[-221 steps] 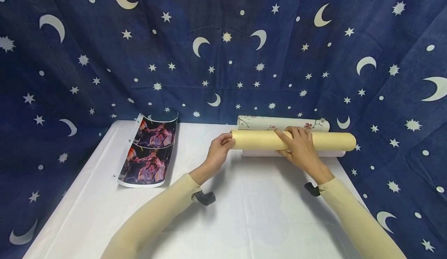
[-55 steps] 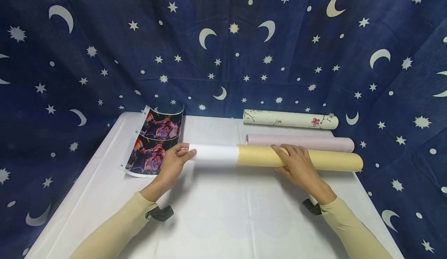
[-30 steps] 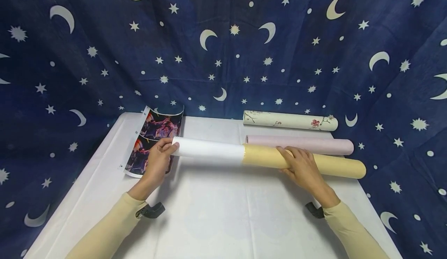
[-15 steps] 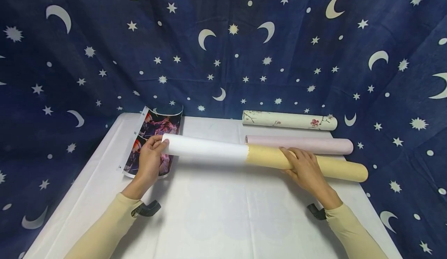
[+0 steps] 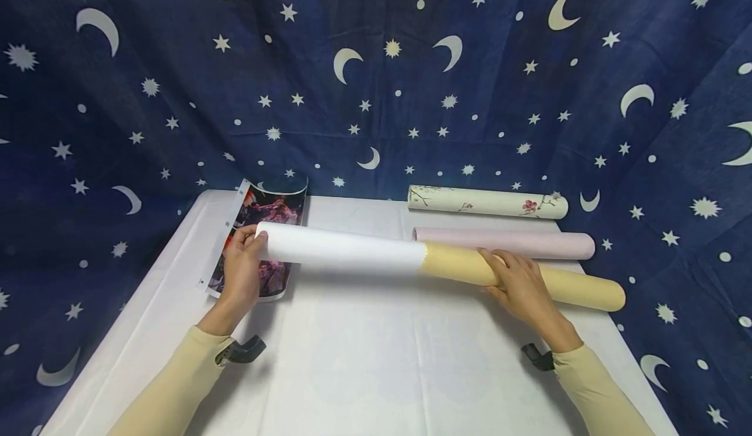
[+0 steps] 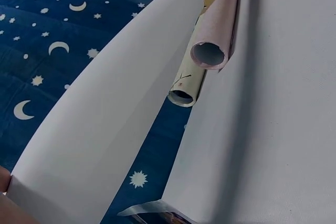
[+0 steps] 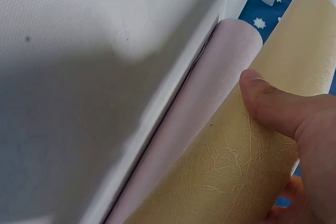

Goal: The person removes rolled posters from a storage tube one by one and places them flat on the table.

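My left hand (image 5: 241,271) pinches the left end of a white paper roll (image 5: 341,247), thumb in front. The white roll sticks far out of a yellow textured wallpaper roll (image 5: 455,265), and its right end is hidden inside. My right hand (image 5: 521,287) grips the yellow roll around its middle; in the right wrist view the thumb lies along the yellow surface (image 7: 220,166). Both rolls slope slightly down to the right, held over the table. In the left wrist view the white paper (image 6: 105,98) runs up into the yellow edge.
A pale pink roll (image 5: 505,243) lies just behind the yellow one. Farther back is a cream roll with a blossom print (image 5: 487,202). A curled glossy printed sheet (image 5: 273,209) lies at the left, partly behind my left hand. A starry dark blue cloth (image 5: 376,83) surrounds the white table (image 5: 376,358).
My left hand has moved left, drawing the white roll out of the yellow one. The yellow roll has come forward off the pink roll, its right end now lower, my right hand with it.
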The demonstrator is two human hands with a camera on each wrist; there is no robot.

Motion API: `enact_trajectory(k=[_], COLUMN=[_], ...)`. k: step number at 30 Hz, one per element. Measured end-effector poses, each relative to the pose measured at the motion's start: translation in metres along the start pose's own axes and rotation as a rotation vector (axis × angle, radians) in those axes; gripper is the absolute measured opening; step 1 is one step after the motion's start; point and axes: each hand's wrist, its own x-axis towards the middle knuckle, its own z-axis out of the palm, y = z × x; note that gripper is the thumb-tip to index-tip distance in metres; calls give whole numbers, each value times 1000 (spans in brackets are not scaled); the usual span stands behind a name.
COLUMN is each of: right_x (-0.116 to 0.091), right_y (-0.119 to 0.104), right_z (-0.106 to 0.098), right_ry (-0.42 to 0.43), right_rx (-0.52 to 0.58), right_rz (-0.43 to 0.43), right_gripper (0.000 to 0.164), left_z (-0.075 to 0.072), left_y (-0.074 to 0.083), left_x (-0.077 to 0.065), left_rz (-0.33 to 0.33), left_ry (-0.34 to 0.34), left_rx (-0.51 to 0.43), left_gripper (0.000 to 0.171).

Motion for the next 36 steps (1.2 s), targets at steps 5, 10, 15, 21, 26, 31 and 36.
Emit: enact_trajectory(k=[5,10,15,21,26,31,36], right_x=[-2,-7,-11,-10,-4,6,13], right_y=[7,17,22,22,18,17,18], right_z=[-4,-7,0,10,18,23,26], right_ry=[0,-18,-89,-193,-207,-160,-142], right_rx=[15,34,28,19,4,-24,-49], right_rz=[17,38,25,37,-2,-43,-51], right_gripper=[84,82,80,80,78,79,79], left_z=[-3,-8,-10,-17,-22,-24,-25], left_y=[1,6,12,17,21,22,22], left_x=[0,-1,-1,2,3,3,3], left_rz=[22,61,76,94,109,121,124], left_ry=[22,49,68,105,138,144,151], left_rx=[-28,-66,-92,-145,-188,-186,-165], left_gripper=[13,11,8,10,9,8,9])
